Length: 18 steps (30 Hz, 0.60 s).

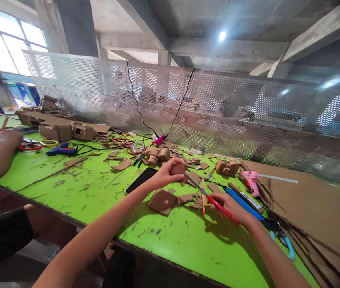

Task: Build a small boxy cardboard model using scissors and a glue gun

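Note:
My left hand (166, 175) pinches a small rounded piece of cardboard (177, 169) between thumb and fingers above the green table. My right hand (231, 207) is closed on red-handled scissors (222, 209). Their blades point up and left towards the cardboard piece; whether they touch it I cannot tell. Below my hands lie a square cardboard block (162, 201) and torn cardboard scraps (187, 198). A pink pencil (203, 202) is beside the scissors, and a dark phone (141, 180) rests under my left forearm.
Cardboard camera models (157, 155) stand behind my hands, another (227, 167) farther right. At right are a pink glue gun (251, 182), a blue tool (243, 203) and a cardboard sheet (311, 200). A co-worker's hand (0, 140) is at left, near a blue glue gun (62, 149). A perforated screen (218, 108) borders the back.

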Tool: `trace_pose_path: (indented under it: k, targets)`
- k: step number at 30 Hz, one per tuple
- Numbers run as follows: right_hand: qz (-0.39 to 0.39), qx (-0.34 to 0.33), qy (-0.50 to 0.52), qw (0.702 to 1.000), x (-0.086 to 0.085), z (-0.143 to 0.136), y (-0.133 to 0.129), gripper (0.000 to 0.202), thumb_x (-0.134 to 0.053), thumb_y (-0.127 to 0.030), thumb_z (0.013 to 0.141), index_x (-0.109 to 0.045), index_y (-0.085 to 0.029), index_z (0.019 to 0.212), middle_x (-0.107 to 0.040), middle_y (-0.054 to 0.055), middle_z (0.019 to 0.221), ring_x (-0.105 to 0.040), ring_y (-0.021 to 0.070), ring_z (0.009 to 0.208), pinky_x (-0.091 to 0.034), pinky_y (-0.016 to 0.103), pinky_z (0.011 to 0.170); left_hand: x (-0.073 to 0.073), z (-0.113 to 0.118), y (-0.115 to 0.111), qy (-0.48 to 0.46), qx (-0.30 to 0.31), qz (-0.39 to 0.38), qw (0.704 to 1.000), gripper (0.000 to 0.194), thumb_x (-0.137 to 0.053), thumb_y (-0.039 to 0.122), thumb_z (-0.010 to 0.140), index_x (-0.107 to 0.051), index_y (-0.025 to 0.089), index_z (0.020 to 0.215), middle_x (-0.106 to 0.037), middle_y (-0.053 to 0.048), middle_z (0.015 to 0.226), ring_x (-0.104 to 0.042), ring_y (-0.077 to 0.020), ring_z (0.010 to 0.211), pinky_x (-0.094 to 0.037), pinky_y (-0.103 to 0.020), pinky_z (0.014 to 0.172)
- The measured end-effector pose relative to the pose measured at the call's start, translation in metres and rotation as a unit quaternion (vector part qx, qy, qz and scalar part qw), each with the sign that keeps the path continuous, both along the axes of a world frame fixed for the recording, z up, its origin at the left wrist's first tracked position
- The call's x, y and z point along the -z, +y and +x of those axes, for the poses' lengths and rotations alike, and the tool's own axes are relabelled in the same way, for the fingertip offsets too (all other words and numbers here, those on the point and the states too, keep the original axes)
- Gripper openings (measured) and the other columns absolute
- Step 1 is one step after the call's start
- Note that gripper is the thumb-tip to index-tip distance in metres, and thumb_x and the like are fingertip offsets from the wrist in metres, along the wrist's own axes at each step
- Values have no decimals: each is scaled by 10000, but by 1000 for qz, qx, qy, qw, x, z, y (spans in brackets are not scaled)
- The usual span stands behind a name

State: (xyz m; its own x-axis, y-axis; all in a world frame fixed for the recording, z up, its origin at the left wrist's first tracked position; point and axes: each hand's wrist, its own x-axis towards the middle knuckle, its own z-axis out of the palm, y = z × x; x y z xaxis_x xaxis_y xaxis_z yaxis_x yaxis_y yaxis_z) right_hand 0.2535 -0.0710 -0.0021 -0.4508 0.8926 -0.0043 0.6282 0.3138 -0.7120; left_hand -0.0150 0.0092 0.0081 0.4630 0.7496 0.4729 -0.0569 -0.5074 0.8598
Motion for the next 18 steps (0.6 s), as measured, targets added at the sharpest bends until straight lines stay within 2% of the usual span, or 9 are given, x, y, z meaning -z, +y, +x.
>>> trace_pose_path:
  k: [11, 18]
  targets:
    - [0, 3, -16, 1000, -5, -2, -2, 348, -525, -477, 844, -687, -169, 837, -540, -9, 641, -425, 109, 532, -341, 223, 493, 0, -2, 1, 23, -24, 12, 999, 416, -729, 332, 709, -504, 196, 1031, -573, -3, 857, -564, -153, 789, -444, -278, 707]
    - [-22, 13, -11, 1000, -5, -1, -1, 378, -523, -514, 826, -669, -165, 836, -527, -19, 610, -425, 104, 505, -332, 214, 462, 2, -1, 2, 8, -6, -11, 1000, 425, -735, 317, 707, -490, 196, 1032, -605, -21, 880, -594, -164, 806, -464, -281, 706]
